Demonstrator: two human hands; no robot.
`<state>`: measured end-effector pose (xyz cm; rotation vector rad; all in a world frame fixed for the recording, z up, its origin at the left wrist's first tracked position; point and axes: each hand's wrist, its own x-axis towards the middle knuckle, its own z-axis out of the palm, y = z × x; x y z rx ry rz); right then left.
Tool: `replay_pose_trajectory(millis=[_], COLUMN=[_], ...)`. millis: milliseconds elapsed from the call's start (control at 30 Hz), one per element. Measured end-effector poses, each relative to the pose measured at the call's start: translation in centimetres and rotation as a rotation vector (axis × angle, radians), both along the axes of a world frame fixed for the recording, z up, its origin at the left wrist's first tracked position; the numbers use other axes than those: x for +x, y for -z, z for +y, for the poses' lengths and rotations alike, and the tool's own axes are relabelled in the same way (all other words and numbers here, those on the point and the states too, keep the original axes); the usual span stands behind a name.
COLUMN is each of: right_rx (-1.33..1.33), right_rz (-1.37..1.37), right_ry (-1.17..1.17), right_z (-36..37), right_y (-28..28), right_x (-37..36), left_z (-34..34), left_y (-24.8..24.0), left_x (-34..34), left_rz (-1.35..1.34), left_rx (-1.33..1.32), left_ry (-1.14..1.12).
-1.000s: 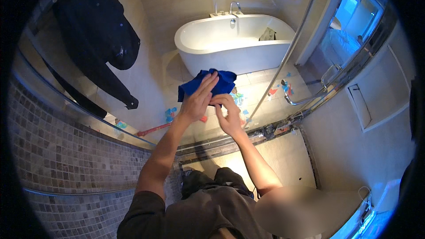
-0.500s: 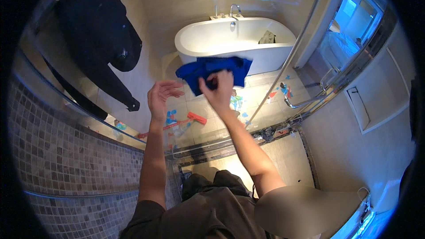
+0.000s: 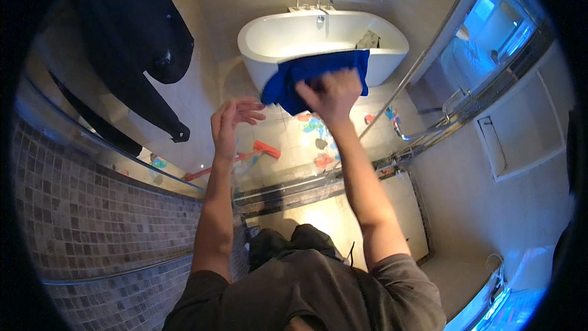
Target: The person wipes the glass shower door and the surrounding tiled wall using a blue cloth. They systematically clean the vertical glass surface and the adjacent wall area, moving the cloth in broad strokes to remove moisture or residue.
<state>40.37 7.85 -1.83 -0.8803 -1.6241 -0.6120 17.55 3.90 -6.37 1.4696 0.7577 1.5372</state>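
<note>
The blue cloth [image 3: 324, 63] hangs in the view before the outer side of the white bathtub [image 3: 260, 66], its long axis running left to right with the right end a little higher, and it lies just beyond the right hand [image 3: 337, 95], the nearer of the two, whose bent fingers meet it but are too blurred to tell whether they grip or only press. Just beside the cloth's left end, the left hand [image 3: 235, 117] is empty, its fingers loosely open and pointing right toward it; whether they touch it, I cannot tell.
</note>
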Motion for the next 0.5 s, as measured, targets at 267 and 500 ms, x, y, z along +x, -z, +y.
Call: replay_pose_trajectory(millis=[267, 500], right_rx=[0.401, 0.102], right_rz=[-0.087, -0.041], right_ry=[-0.011, -0.040], right_z=[3.3, 1.4], right_y=[-6.1, 5.8], right_x=[-2.3, -3.5], left_z=[0.4, -0.5], left_y=[0.7, -0.2], left_x=[-0.4, 1.7], left_rz=[-0.059, 0.172], left_rx=[0.002, 0.097], left_ry=[-0.014, -0.234])
